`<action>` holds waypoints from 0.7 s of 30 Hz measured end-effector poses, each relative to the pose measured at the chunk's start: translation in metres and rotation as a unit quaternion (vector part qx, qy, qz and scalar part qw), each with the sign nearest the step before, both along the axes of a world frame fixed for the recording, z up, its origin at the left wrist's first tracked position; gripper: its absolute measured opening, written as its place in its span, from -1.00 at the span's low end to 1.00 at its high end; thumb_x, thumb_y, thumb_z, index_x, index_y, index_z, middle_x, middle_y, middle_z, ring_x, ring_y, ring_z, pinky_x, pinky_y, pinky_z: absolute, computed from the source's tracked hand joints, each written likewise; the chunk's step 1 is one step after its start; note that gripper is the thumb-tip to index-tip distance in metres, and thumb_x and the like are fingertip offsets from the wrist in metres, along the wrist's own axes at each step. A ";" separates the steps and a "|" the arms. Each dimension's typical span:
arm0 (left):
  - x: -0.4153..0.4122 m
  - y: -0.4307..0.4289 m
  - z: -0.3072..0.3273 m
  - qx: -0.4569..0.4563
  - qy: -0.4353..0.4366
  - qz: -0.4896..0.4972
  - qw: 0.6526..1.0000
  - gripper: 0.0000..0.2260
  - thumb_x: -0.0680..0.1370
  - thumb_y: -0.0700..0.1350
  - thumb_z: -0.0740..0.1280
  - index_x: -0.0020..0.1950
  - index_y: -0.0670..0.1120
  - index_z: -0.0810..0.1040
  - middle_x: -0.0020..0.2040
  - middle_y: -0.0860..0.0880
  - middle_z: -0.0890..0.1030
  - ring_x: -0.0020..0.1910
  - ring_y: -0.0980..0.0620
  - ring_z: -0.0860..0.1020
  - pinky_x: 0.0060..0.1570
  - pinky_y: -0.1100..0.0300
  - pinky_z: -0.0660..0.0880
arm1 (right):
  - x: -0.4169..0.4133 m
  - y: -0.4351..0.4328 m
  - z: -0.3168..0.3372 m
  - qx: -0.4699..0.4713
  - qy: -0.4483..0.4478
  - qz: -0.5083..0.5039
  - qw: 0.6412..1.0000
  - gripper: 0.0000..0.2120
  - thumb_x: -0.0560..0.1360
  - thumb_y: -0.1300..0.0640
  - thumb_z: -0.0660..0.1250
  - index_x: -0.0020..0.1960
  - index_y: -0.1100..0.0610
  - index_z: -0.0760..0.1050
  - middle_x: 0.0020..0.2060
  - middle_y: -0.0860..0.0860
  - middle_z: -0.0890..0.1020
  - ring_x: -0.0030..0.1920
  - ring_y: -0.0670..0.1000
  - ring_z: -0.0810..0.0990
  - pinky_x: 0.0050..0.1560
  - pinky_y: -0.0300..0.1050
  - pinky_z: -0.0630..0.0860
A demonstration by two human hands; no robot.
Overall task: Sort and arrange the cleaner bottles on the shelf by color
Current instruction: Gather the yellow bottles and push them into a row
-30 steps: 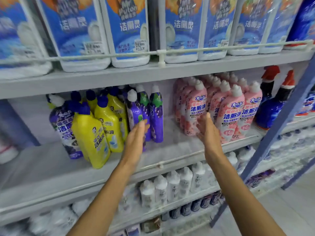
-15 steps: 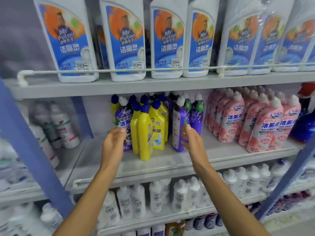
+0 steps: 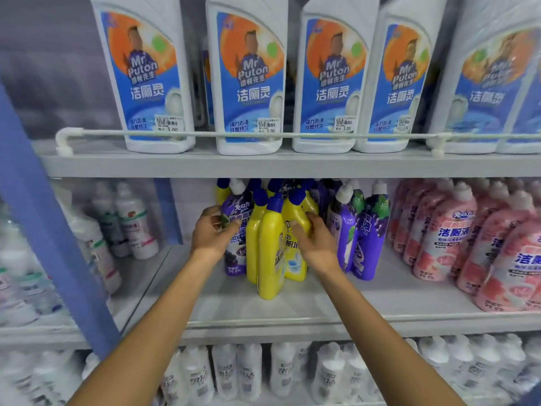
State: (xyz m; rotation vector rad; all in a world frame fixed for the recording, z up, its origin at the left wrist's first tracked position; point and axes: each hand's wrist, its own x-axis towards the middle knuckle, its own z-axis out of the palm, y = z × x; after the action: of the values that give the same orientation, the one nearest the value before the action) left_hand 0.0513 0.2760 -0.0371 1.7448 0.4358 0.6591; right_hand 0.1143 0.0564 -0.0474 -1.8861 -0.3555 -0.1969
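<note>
Both arms reach up to the middle shelf (image 3: 322,309), where the cleaner bottles stand in a tight cluster. The left hand (image 3: 215,234) grips a purple bottle (image 3: 235,256) at the cluster's left edge: its fingers (image 3: 209,213) curl round the bottle's far side and the thumb lies across the label in front. The right hand (image 3: 316,244) holds a yellow bottle (image 3: 294,263) with a blue cap; its fingers (image 3: 314,219) wrap the bottle's right shoulder and the thumb presses the front, so neither hand is spread flat. Between the two sets of fingers stand two more yellow bottles (image 3: 269,259), upright and touching each other, the nearer one closest to the shelf's front edge. Just beyond the right hand's knuckles stand two purple bottles (image 3: 369,244) with white caps, and more blue caps show behind the fingertips, too crowded to count. Well to the right of the right hand's fingers, a block of pink bottles (image 3: 439,244) fills the shelf. Above both hands, tall white bottles (image 3: 248,83) with blue labels stand behind a thin rail (image 3: 322,135). Left of the left hand's fingers, past a blue upright (image 3: 38,230), blurred white bottles sit in the next bay.
</note>
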 end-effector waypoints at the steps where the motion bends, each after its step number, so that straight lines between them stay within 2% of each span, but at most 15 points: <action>1: 0.006 0.002 -0.003 0.013 -0.001 -0.001 1.000 -0.43 0.35 0.03 0.59 0.30 -0.05 0.54 0.06 -0.06 0.70 0.07 -0.13 0.69 0.17 -0.15 0.62 | 0.002 0.001 -0.005 -0.008 -0.009 -0.003 1.000 -0.47 0.62 -0.11 0.34 0.50 0.10 0.37 0.29 0.00 0.61 0.30 0.05 0.56 0.20 -0.22 0.39; 3: 0.014 0.004 -0.009 0.022 -0.007 0.002 1.000 -0.45 0.30 0.06 0.56 0.24 0.00 0.52 0.02 -0.05 0.71 0.02 -0.11 0.70 0.11 -0.19 0.63 | 0.007 0.002 -0.016 -0.010 -0.038 -0.013 0.999 -0.50 0.62 -0.03 0.36 0.50 0.09 0.36 0.29 0.02 0.61 0.28 0.07 0.58 0.21 -0.19 0.45; 5: 0.016 0.004 -0.011 0.042 -0.011 0.010 0.999 -0.56 0.38 -0.03 0.59 0.18 0.03 0.51 0.00 -0.04 0.69 0.03 -0.12 0.68 0.11 -0.20 0.63 | 0.012 0.004 -0.024 -0.011 -0.057 -0.025 0.998 -0.52 0.62 0.00 0.36 0.49 0.07 0.37 0.30 0.05 0.61 0.28 0.10 0.59 0.27 -0.09 0.51; 8: 0.014 0.004 -0.011 0.081 -0.015 0.011 0.997 -0.68 0.38 0.03 0.57 0.05 0.10 0.54 -0.03 -0.07 0.69 0.00 -0.13 0.67 0.06 -0.17 0.64 | 0.019 0.004 -0.028 -0.017 -0.066 -0.033 0.997 -0.53 0.62 0.01 0.37 0.48 0.06 0.38 0.29 0.06 0.62 0.27 0.13 0.60 0.29 0.04 0.54; 11: 0.006 0.008 -0.011 0.089 -0.026 0.001 0.996 -0.63 0.40 0.02 0.55 0.15 0.00 0.58 -0.02 -0.04 0.70 -0.02 -0.03 0.66 0.02 -0.03 0.64 | 0.023 0.001 -0.033 -0.025 -0.085 -0.020 0.996 -0.52 0.59 -0.02 0.40 0.47 0.03 0.39 0.26 0.04 0.64 0.23 0.12 0.63 0.25 0.09 0.58; 14: -0.011 0.016 -0.013 0.082 -0.027 -0.004 0.996 -0.66 0.47 -0.12 0.58 0.18 -0.05 0.57 -0.03 0.02 0.68 -0.09 0.19 0.63 -0.05 0.11 0.61 | 0.031 -0.001 -0.036 -0.032 -0.081 -0.012 0.996 -0.49 0.55 -0.07 0.45 0.44 0.01 0.41 0.23 0.04 0.65 0.20 0.12 0.64 0.23 0.13 0.59; 16: -0.026 0.021 -0.014 0.064 -0.031 -0.006 0.997 -0.68 0.46 -0.15 0.59 0.11 0.03 0.55 -0.03 0.07 0.69 -0.10 0.21 0.65 -0.14 0.24 0.60 | 0.031 -0.003 -0.035 -0.032 -0.086 -0.009 0.996 -0.52 0.54 -0.07 0.45 0.40 0.03 0.45 0.20 0.04 0.66 0.18 0.10 0.64 0.21 0.11 0.60; 18: -0.044 0.024 -0.016 0.049 -0.025 -0.011 0.998 -0.70 0.49 -0.19 0.56 0.12 0.01 0.54 -0.01 0.07 0.69 -0.10 0.22 0.66 -0.23 0.36 0.58 | 0.026 -0.004 -0.035 -0.030 -0.097 -0.018 0.995 -0.56 0.54 -0.08 0.46 0.34 0.04 0.50 0.13 0.02 0.68 0.12 0.07 0.65 0.16 0.02 0.60; 21: -0.065 0.026 -0.019 0.048 -0.007 -0.035 0.998 -0.73 0.51 -0.17 0.53 0.12 0.04 0.56 -0.05 0.11 0.71 -0.14 0.33 0.65 -0.23 0.43 0.56 | 0.017 -0.003 -0.034 -0.032 -0.104 -0.060 0.992 -0.62 0.51 -0.11 0.48 0.24 0.05 0.55 0.02 0.01 0.69 0.00 0.05 0.64 0.02 -0.12 0.54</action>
State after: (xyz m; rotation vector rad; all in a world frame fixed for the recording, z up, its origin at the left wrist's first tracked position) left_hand -0.0135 0.3018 -0.0564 1.8360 0.3362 0.6509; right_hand 0.1316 0.0536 -0.0819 -1.9562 -0.3936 -0.4715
